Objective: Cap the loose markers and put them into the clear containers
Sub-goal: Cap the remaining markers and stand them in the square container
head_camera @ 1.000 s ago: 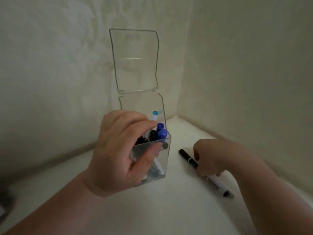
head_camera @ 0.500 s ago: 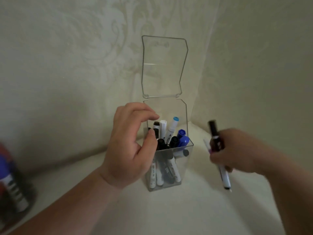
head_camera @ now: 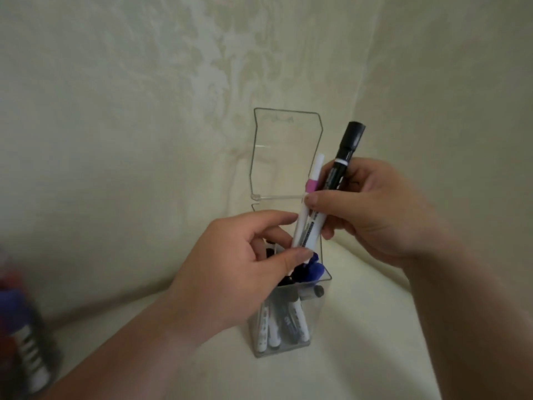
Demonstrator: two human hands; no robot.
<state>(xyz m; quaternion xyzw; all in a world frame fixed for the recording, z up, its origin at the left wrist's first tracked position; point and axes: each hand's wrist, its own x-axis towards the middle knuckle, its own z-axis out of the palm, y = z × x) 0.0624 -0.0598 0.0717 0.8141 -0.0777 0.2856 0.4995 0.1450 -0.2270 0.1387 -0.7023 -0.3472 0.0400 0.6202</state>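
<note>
- Centrally, a tall clear plastic container (head_camera: 316, 321) stands upright on the pale desk (head_camera: 360, 356), its hinged transparent lid (head_camera: 285, 151) raised open against the cream patterned wall (head_camera: 144, 111).
- Inside the container, several capped markers stand on end; blue caps (head_camera: 315, 269) and black caps show at the rim, and white barrels show through the front wall.
- Right hand (head_camera: 372, 209), centre right of the frame: its grip is clamped on two markers held side by side above the container's mouth, thumb pressed across both barrels.
- Black-capped marker (head_camera: 344, 157): nearly upright, cap uppermost, above the right hand's fingers.
- White marker (head_camera: 313, 180) with a pink band: just left of the black-capped marker and touching it, its white cap pointing up.
- Left hand (head_camera: 245, 261), centre of the frame: thumb and forefinger pinch the lower end of the white marker, directly over the open container.
- Lower left edge: a second container of markers (head_camera: 26, 342), too blurred to tell its details.
</note>
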